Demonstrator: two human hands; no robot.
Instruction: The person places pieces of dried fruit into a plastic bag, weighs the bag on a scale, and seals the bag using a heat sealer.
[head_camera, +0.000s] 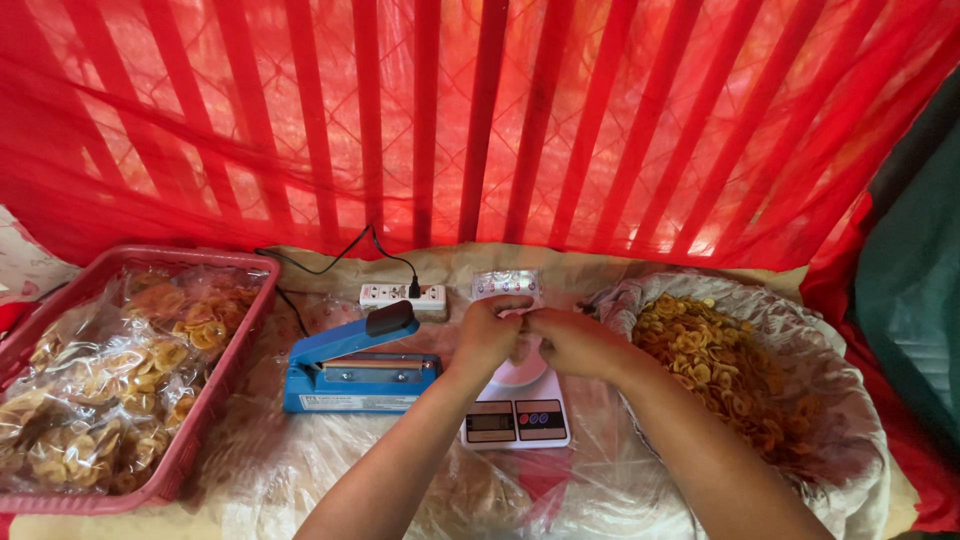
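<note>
Left hand (487, 330) and right hand (562, 335) gripping one clear bag (505, 285), one scale (516, 418), one blue sealer (355, 372)

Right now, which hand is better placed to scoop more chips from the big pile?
The right hand: the chip pile lies just beside it. The left hand sits farther away, over the scale.

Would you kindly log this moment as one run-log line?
left hand: on small clear bag | right hand: same bag | below: scale | left: blue sealer, red basket | right: loose chips
</note>
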